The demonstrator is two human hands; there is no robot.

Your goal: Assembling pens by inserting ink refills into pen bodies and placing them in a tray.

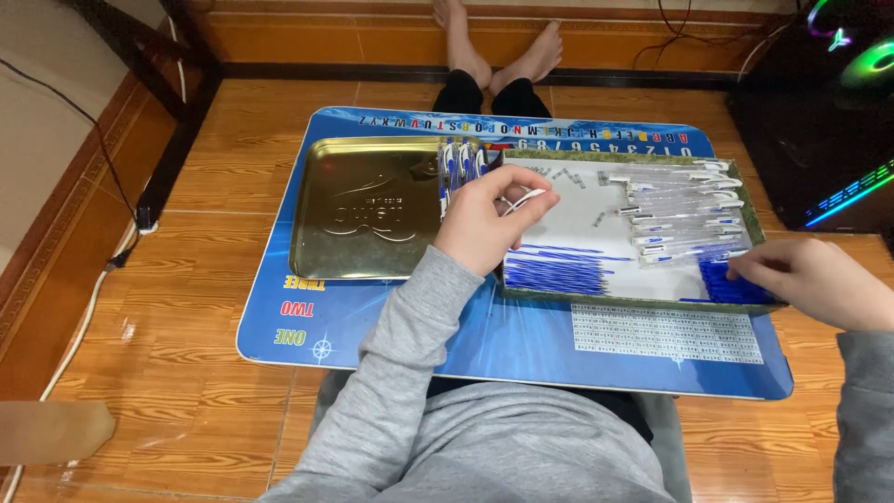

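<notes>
My left hand (pixel 484 222) hovers between a gold metal tin (pixel 358 247) and a shallow white-lined box (pixel 568 228), fingers closed on a clear pen barrel (pixel 526 198). Several assembled blue-and-white pens (pixel 461 166) lean at the tin's right edge just above that hand. My right hand (pixel 810 279) rests at the box's right front corner, fingertips on a pile of blue caps (pixel 731 284); whether it grips one is unclear. In the box lie several blue refills (pixel 557 270), clear pen barrels (pixel 684 210) and small springs (pixel 566 173).
Tin and box sit on a blue lap table (pixel 447 340) printed with letters and numbers, over my grey-sleeved lap on a wooden floor. My feet (pixel 498 42) reach beyond it. A computer case with lit fans (pixel 829 112) stands right; cables (pixel 84 298) run left.
</notes>
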